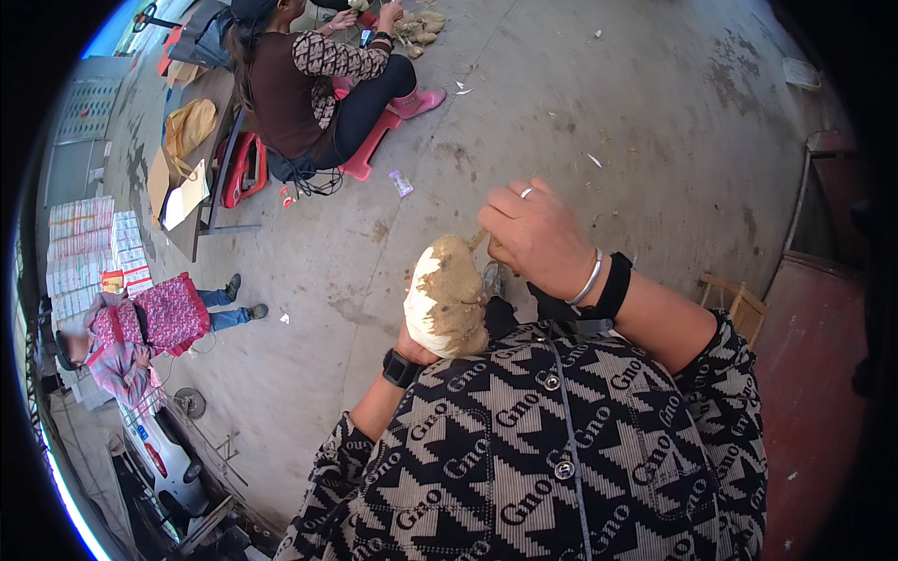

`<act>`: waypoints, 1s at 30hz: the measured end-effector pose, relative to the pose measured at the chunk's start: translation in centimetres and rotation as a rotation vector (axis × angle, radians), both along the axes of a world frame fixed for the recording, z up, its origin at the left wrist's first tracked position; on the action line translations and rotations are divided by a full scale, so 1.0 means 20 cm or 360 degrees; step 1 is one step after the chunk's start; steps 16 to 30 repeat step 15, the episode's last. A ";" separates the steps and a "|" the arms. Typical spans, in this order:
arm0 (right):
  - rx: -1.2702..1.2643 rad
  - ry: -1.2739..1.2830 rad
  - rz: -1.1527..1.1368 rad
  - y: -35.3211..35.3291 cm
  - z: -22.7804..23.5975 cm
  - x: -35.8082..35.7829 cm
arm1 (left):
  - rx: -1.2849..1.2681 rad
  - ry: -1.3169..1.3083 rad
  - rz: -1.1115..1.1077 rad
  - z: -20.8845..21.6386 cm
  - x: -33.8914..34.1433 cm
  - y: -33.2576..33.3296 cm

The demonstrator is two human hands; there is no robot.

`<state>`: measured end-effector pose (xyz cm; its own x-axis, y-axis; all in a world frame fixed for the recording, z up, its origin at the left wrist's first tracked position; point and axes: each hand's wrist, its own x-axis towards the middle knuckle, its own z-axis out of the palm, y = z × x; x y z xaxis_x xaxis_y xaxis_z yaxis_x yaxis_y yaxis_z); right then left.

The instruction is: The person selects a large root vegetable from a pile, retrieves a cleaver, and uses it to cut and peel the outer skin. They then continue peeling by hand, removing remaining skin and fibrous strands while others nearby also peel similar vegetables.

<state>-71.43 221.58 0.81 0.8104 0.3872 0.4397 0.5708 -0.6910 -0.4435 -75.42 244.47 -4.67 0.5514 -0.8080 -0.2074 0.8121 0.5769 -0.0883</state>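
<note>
A large root vegetable [447,294], brown-skinned with a white peeled patch on its left side, rests in my left hand [414,348], which grips it from below and is mostly hidden behind it. My right hand [533,234] is closed around a small tool handle [479,240] at the root's upper right, knuckles up, a ring on one finger. That wrist carries a silver bangle and a black band. A black watch sits on my left wrist.
A seated person [313,84] works on a red stool [369,140] at the top left, with roots on the concrete floor [608,112] beside them. Another person in pink [140,327] stands at left near a low table [201,178]. A wooden chair [734,299] stands at right.
</note>
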 end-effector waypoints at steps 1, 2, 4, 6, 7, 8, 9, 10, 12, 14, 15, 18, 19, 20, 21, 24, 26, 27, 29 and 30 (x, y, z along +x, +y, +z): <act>-0.0029 -0.0010 0.0003 -0.02 0.01 0.02 | 0.0652 0.0055 -0.0065 0.03 0.02 -0.03; -0.0062 -0.0007 0.0006 -0.03 0.02 0.04 | 0.1207 0.0083 -0.0134 0.06 0.03 -0.09; -0.0066 -0.0078 0.0043 -0.03 0.04 0.08 | 0.1780 -0.0030 -0.0120 0.14 0.02 -0.18; -0.0120 -0.0151 0.0063 -0.04 0.06 0.12 | 0.1895 -0.0047 -0.0082 0.20 0.04 -0.26; -0.0138 -0.0156 0.0069 -0.04 0.07 0.14 | 0.1724 -0.0133 -0.0062 0.23 0.07 -0.26; -0.0159 -0.0159 0.0079 -0.05 0.09 0.16 | 0.1673 -0.0016 -0.0210 0.25 0.09 -0.25; -0.0180 -0.0165 0.0093 -0.07 0.10 0.17 | 0.1574 0.0057 -0.0244 0.27 0.08 -0.25; -0.0198 -0.0177 0.0022 -0.09 0.11 0.21 | 0.1474 0.0132 -0.0280 0.29 0.07 -0.24; -0.0171 -0.0249 0.0016 -0.12 0.10 0.29 | 0.1206 0.0345 -0.0230 0.27 0.08 -0.26; -0.0210 -0.0199 0.0027 -0.12 0.06 0.34 | 0.0995 0.0440 -0.0289 0.23 0.09 -0.25; -0.0271 -0.0126 0.0045 -0.11 0.04 0.37 | 0.0995 0.0446 -0.0301 0.22 0.08 -0.24; -0.0271 -0.0126 0.0045 -0.11 0.04 0.37 | 0.0995 0.0446 -0.0301 0.22 0.08 -0.24; -0.0271 -0.0126 0.0045 -0.11 0.04 0.37 | 0.0995 0.0446 -0.0301 0.22 0.08 -0.24; -0.0271 -0.0126 0.0045 -0.11 0.04 0.37 | 0.0995 0.0446 -0.0301 0.22 0.08 -0.24; -0.0271 -0.0126 0.0045 -0.11 0.04 0.37 | 0.0995 0.0446 -0.0301 0.22 0.08 -0.24; -0.0271 -0.0126 0.0045 -0.11 0.04 0.37 | 0.0995 0.0446 -0.0301 0.22 0.08 -0.24; -0.0271 -0.0126 0.0045 -0.11 0.04 0.37 | 0.0995 0.0446 -0.0301 0.22 0.08 -0.24; -0.0271 -0.0126 0.0045 -0.11 0.04 0.37 | 0.0995 0.0446 -0.0301 0.22 0.08 -0.24; -0.0271 -0.0126 0.0045 -0.11 0.04 0.37 | 0.0995 0.0446 -0.0301 0.22 0.08 -0.24; -0.0271 -0.0126 0.0045 -0.11 0.04 0.37 | 0.0995 0.0446 -0.0301 0.22 0.08 -0.24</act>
